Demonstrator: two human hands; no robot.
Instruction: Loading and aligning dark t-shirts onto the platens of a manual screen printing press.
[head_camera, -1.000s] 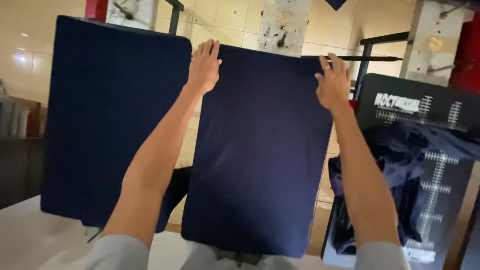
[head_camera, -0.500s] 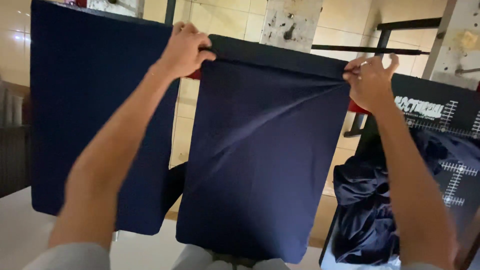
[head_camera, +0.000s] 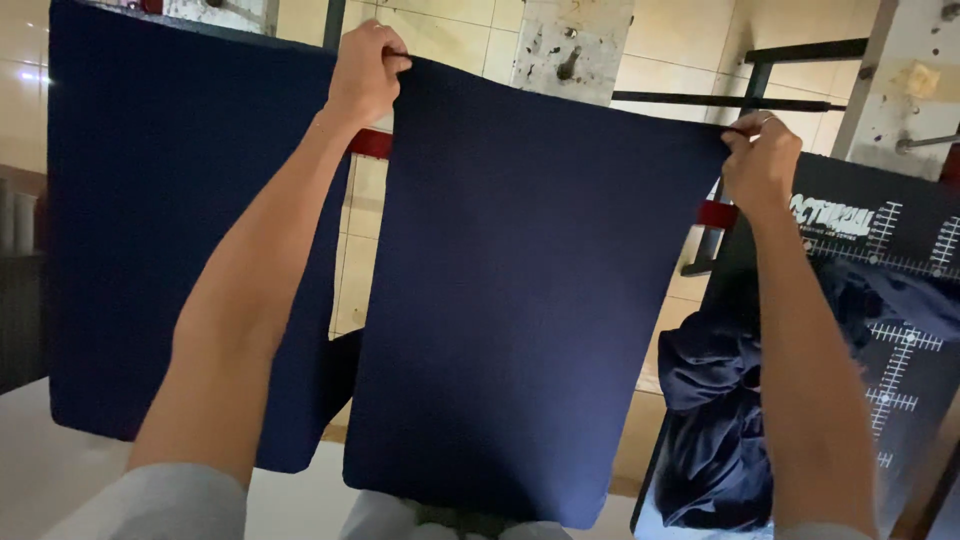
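A: From the head camera, what are the hands doing?

B: Both are raised, holding up a dark blue cloth (head_camera: 520, 300) by its top corners. The left hand (head_camera: 365, 72) is gripping the upper left corner, its fingers (head_camera: 392, 58) curled shut over the edge. The right hand (head_camera: 762, 160) is pinching the upper right corner, fingers closed on the fabric.

A: How is the cloth hanging?

B: It is hanging flat and nearly smooth between the two hands, with the top edge sloping down from left to right. Its lower edge is reaching down to the bottom of the view, in front of the person's pale sleeves.

A: What is lying around it?

B: A second panel (head_camera: 190, 230) of the same dark blue is hanging just to the left, behind the left forearm. On the right a black board (head_camera: 900, 300) with white ruler marks is standing tilted, and a crumpled dark garment (head_camera: 720, 420) is lying against it. Behind everything, tiled walls and a black metal frame (head_camera: 800, 75) are showing. A pale desk (head_camera: 60, 480) is showing at the lower left, below the second panel.
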